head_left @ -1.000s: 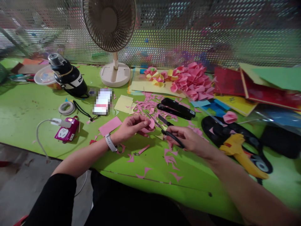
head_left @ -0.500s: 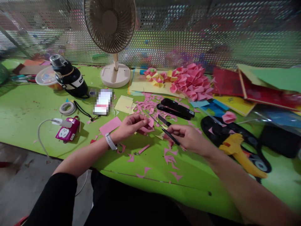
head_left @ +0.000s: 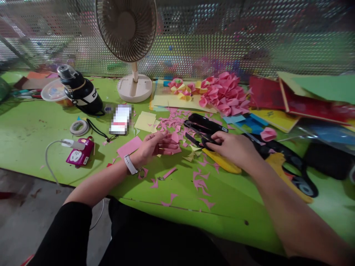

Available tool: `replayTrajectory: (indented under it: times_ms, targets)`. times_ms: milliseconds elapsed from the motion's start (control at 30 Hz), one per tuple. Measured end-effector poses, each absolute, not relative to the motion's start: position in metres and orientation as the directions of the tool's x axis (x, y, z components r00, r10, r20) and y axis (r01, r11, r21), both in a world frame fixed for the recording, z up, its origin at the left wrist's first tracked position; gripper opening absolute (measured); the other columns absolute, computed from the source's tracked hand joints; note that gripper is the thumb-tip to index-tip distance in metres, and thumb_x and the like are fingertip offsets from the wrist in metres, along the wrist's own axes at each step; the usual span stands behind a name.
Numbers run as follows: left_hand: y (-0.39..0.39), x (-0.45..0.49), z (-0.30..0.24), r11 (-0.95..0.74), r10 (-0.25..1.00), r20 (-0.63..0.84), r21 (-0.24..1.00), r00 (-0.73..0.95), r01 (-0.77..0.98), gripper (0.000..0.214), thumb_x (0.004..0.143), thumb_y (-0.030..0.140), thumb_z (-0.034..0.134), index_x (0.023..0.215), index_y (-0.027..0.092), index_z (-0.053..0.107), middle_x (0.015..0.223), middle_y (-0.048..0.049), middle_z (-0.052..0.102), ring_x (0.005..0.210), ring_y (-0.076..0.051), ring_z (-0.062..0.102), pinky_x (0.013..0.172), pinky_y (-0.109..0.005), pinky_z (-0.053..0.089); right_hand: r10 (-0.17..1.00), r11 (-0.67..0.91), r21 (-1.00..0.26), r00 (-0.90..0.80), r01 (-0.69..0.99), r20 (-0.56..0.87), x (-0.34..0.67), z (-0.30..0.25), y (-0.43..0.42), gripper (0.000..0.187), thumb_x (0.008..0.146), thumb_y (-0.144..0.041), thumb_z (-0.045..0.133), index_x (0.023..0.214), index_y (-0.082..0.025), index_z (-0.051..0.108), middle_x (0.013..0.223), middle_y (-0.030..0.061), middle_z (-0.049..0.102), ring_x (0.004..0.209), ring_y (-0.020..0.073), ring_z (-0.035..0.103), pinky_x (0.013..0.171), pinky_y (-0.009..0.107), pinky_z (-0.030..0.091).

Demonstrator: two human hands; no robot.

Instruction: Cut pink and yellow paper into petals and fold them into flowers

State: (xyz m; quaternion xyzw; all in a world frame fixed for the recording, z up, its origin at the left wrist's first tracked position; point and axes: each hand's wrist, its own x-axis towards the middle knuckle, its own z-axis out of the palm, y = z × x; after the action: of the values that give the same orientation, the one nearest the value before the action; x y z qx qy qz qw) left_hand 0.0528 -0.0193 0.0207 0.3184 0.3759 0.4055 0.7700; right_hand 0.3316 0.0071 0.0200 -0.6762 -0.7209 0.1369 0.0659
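Observation:
My left hand (head_left: 154, 147), with a pale watch band at its wrist, has its fingers stretched out to the right. A small rounded piece of pink paper (head_left: 174, 137) is held at its thumb and fingertips. My right hand (head_left: 229, 146) pinches the dark handles of a pair of scissors (head_left: 208, 143), low over the table beside a black stapler (head_left: 208, 123). The scissors' blades are hard to tell from the dark things around them. A cutter knife with a yellow handle (head_left: 223, 162) lies partly under my right hand. Pink paper scraps (head_left: 200, 183) are scattered about both hands.
Behind lie folded pink paper flowers (head_left: 226, 92). A fan (head_left: 134, 88), bottle (head_left: 83, 94), phone (head_left: 121, 119), tape roll (head_left: 79, 127) and purple socket adapter (head_left: 80, 152) stand left. A yellow glue gun (head_left: 291, 179) and coloured sheets (head_left: 318, 88) are right.
My right hand has moved up and right with the scissors, away from the pink paper, uncovering the knife's yellow handle. My left hand's fingers have straightened.

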Motion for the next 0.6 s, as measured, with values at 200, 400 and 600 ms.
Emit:
replayTrajectory:
  times_ms: [200,400,600]
  targets:
    - [-0.0203,0.0532,0.0231,0.491,0.857,-0.338,0.766,0.389,-0.415,0.026,0.083,0.037,0.075,0.089,0.013,0.067,0.081,-0.0076,0.076,0.079,-0.018,0.076,0.063,-0.022,0.057,0.991,0.001,-0.084,-0.012,0.996,-0.134,0.3292,0.0273,0.0098,0.035,0.084,-0.048,0.062,0.104,-0.021,0.071,0.098,0.0131,0.076,0.083,0.0330,0.069,0.060,0.035,0.040]
    - [-0.0187,0.0537,0.0223,0.516,0.851,-0.376,0.730,0.367,-0.449,0.016,0.081,0.025,0.075,0.088,0.013,0.066,0.079,-0.0045,0.074,0.077,-0.016,0.075,0.067,-0.023,0.058,0.985,-0.014,-0.049,0.005,0.999,-0.172,0.3349,0.0237,0.0144,0.043,0.086,-0.050,0.060,0.115,-0.020,0.071,0.109,0.0153,0.075,0.093,0.0364,0.068,0.064,0.038,0.042]
    - [-0.0184,0.0526,0.0212,0.509,0.852,-0.359,0.740,0.382,-0.439,0.016,0.082,0.012,0.068,0.098,0.013,0.069,0.078,-0.0013,0.071,0.068,-0.010,0.071,0.074,-0.024,0.060,0.983,-0.012,-0.046,0.003,0.999,-0.184,0.3361,0.0206,0.0162,0.042,0.087,-0.048,0.062,0.116,-0.018,0.069,0.117,0.0166,0.071,0.100,0.0364,0.066,0.069,0.039,0.042]
